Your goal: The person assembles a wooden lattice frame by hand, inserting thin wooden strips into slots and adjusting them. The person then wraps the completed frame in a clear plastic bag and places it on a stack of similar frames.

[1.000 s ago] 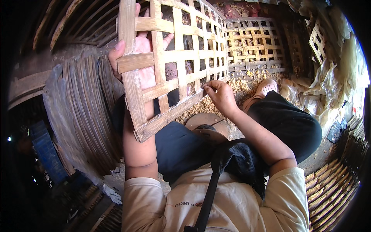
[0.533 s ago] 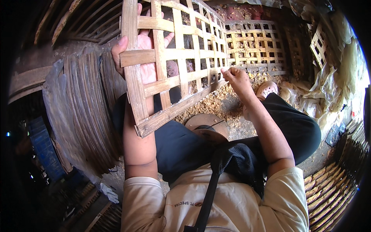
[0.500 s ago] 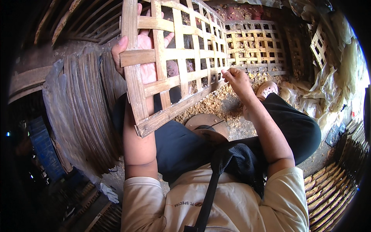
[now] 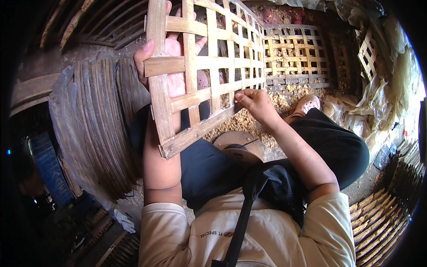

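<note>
A woven bamboo lattice panel (image 4: 161, 104) is held up in front of me, tilted and running away to the right. My left hand (image 4: 177, 83) supports it from behind near its left end. The thumb hooks round the left edge, while the spread fingers show through the gaps. At the panel's lower rim, my right hand (image 4: 257, 104) has its thumb and fingertips pinched together against the bamboo. Whether a small piece is between those fingertips I cannot make out.
Beyond stands another bamboo lattice panel (image 4: 296, 82). Pale shavings (image 4: 227, 125) cover the floor by a round brown disc (image 4: 247, 137) between my legs. Stacked panels wrapped in plastic (image 4: 89, 129) stand at left. Crumpled plastic sheeting (image 4: 378, 102) and slatted racks (image 4: 378, 222) are at right.
My right hand has slid left and toward me along the panel's lower rim, still pinched. The panel and my left hand have shifted slightly to the right.
</note>
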